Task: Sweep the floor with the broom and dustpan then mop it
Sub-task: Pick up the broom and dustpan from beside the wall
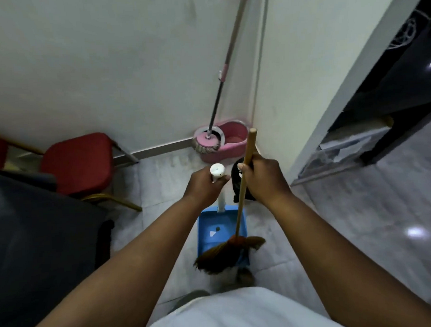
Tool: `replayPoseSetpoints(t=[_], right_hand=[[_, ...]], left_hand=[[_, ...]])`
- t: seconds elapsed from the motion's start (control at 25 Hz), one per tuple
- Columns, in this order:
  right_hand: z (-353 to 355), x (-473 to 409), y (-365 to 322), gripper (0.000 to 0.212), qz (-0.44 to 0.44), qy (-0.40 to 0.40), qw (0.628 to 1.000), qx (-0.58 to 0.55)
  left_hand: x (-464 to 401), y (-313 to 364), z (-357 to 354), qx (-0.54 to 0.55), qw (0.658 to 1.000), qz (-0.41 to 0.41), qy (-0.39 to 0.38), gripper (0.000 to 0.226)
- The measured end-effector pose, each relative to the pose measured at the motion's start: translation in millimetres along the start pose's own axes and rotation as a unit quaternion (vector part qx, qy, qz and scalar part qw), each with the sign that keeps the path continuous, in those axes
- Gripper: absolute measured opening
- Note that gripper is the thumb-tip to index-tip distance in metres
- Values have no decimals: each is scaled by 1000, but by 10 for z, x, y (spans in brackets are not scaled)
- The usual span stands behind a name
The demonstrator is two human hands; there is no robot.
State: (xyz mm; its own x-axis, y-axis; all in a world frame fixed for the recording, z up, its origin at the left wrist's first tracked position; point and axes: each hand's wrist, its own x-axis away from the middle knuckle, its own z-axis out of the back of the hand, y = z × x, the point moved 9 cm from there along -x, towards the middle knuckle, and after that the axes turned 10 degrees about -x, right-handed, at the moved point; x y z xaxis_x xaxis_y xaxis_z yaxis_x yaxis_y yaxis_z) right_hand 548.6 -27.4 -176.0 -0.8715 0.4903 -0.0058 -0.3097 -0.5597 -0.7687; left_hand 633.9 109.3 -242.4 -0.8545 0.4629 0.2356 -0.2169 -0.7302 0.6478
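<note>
Left hand (205, 186) grips the white handle top of the blue dustpan (212, 235) standing on the floor (161, 180), right hand (262, 178) curls round the broom (241, 204) stick, bristles across the pan's mouth; mop (218, 99) sits in pink bucket (233, 140) at the wall corner.

1. Both bare forearms reach forward and down from the lower corners of the view, converging toward the centre.
2. The left hand (205, 182) has its fingers wrapped round the top of a white handle (217, 172).
3. The right hand (262, 178) clasps a wooden broomstick (245, 167) partway down its length, knuckles up.
</note>
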Motion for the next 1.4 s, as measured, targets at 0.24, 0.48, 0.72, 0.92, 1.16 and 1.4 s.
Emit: replayPoseSetpoints(t=[0.24,0.48,0.72,0.92,1.16,1.4], right_hand=[[-491,-1122,-361,23,72,-68,995,-6],[-1044,-2189,-747,21,103,-68,992,9],[-1599,-3097,-1141,23,62,-82,993,57],[-1995,-3809,-1306,27,41,-77,993,75],[-2639,-4811,-1144,24,1,-101,995,28],[-3245,-5633,-793,29,-9,-140,990,29]], left_hand=[[-723,-312,611,48,994,72,73,37],[-1707,-776,1094,71,988,103,95,35],[-2695,-1156,1697,55,991,97,74,38],[-3471,-1448,2068,56,990,109,77,37],[-4439,-1855,2272,57,984,151,72,41],[-5382,-2290,2078,48,980,191,36,39]])
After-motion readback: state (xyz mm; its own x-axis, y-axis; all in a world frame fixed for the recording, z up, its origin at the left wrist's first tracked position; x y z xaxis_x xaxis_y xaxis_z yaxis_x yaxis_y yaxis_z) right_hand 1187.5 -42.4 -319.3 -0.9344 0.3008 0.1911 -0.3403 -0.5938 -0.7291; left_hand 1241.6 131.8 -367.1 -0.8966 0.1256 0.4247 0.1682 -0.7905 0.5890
